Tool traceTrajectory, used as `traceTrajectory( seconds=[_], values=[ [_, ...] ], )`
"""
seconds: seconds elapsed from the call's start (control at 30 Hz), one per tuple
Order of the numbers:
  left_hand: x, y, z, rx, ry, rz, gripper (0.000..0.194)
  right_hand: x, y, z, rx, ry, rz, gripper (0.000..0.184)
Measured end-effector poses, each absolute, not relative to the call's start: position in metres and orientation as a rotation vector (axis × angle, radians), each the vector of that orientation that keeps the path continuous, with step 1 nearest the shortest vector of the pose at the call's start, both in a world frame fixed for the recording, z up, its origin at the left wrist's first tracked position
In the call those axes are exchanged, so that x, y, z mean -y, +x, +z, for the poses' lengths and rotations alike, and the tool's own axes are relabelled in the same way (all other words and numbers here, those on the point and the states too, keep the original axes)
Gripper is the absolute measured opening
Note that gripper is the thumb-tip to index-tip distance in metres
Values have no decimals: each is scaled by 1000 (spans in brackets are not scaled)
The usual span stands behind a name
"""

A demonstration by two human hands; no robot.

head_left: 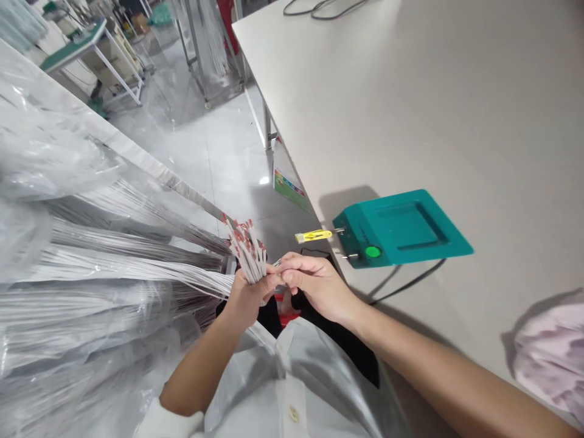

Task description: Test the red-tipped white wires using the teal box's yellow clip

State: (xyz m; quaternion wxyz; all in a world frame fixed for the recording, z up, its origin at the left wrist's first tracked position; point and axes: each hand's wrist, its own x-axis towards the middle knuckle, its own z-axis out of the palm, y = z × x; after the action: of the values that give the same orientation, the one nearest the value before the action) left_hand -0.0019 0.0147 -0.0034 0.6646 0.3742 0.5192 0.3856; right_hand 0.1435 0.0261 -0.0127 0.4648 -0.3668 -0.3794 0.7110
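My left hand (249,298) is wrapped round a bundle of thin white cables (250,258) whose reddish-tipped ends point up and away from me. Against its fingertips, my right hand (314,280) is closed in a pinch; what lies between those fingers is mostly hidden, with a short pale end showing near the thumb. Beyond the right hand, a teal device (406,228) with a green button sits on the table. A yellow clip (314,236) sticks out from a metal post on its near side.
Plastic-wrapped bundles of white cable (100,261) fill the left side. The white table (410,109) stretches to the right, with a black cord (326,7) at its far edge and pinkish fabric (554,353) at the lower right. A printed box (289,185) stands under the table edge.
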Motion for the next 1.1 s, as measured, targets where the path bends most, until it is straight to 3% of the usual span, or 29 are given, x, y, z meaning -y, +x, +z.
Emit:
traceTrajectory(
  seconds=[0.37, 0.6, 0.83, 1.1],
  values=[
    [-12, 11, -9, -1075, 657, 978, 23, -21, 137, -19, 807, -930, 1712, 17],
    [-9, 13, -6, -1260, 813, 956, 23, -26, 147, -19, 1182, -1112, 1258, 12],
    [-6, 15, -11, -1269, 791, 1022, 18, -26, 144, -26, 1087, -1092, 1394, 14],
    [-5, 13, -18, -1320, 826, 1011, 18, -30, 154, -24, 1746, -1069, 578, 13]
  ],
)
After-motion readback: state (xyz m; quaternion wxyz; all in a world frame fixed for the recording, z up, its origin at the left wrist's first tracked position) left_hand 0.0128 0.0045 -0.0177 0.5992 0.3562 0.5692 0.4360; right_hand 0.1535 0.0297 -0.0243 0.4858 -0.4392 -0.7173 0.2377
